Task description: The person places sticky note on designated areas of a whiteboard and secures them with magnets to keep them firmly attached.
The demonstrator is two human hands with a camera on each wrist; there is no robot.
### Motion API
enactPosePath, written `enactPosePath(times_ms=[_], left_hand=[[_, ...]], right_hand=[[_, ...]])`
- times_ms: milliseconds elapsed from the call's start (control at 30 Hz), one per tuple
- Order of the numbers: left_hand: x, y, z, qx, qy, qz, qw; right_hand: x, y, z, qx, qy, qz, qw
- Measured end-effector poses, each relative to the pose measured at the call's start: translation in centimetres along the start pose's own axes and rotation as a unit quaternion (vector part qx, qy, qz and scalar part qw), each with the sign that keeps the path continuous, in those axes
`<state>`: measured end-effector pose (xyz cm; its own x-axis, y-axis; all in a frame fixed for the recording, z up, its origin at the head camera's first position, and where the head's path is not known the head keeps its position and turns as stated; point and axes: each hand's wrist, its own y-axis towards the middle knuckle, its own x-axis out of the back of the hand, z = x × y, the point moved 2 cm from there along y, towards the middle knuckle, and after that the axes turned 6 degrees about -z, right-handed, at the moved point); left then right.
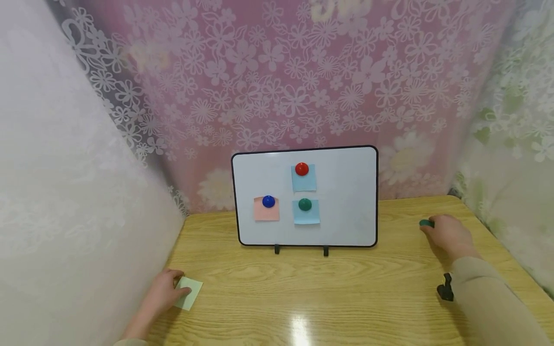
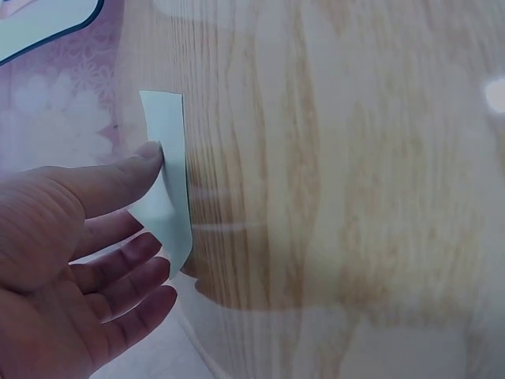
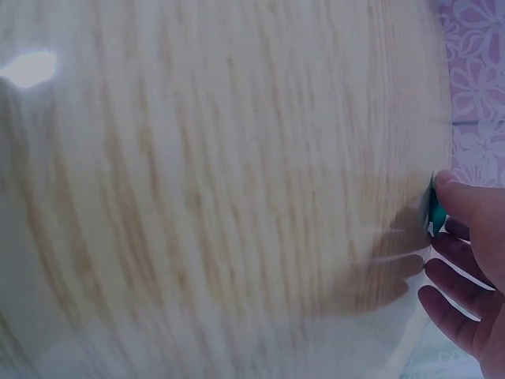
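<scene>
My left hand (image 1: 163,294) pinches a pale green sticky note (image 1: 190,293) between thumb and fingers, low over the left side of the table. The left wrist view shows the thumb flat on the note (image 2: 170,170), which bends a little. Far to the right, my right hand (image 1: 451,234) holds a green round magnet (image 1: 426,223) by its edge; in the right wrist view the magnet (image 3: 436,207) sits between thumb and index finger. A whiteboard (image 1: 346,202) stands between the hands, bearing a pink note (image 1: 261,214) under a blue magnet (image 1: 268,201) and two blue notes under red (image 1: 301,169) and green (image 1: 305,204) magnets.
Two black feet (image 1: 326,251) prop the whiteboard on the wood-grain table (image 1: 259,298). A small black object (image 1: 445,290) lies beside the right sleeve (image 1: 484,288). Flowered pink curtain (image 1: 281,72) hangs behind, with pale cloth on both sides.
</scene>
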<state>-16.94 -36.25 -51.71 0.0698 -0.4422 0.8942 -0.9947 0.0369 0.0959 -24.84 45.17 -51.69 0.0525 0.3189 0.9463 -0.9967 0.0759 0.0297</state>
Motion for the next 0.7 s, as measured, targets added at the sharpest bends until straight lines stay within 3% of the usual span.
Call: enactPosePath(times_ms=[133, 367, 700], left_hand=[[0.0, 0.1, 0.1, 0.007, 0.002, 0.003, 1.0000], [0.0, 0.5, -0.2, 0.018, 0.004, 0.007, 0.9998], [0.0, 0.4, -0.7, 0.048, -0.021, 0.014, 0.9985]], right_hand=[[0.0, 0.1, 0.2, -0.016, 0.004, 0.003, 0.9999], [0.3, -0.1, 0.9, -0.011, 0.004, -0.006, 0.9999], [0.4, -0.2, 2.0, -0.027, -0.012, -0.014, 0.9995]])
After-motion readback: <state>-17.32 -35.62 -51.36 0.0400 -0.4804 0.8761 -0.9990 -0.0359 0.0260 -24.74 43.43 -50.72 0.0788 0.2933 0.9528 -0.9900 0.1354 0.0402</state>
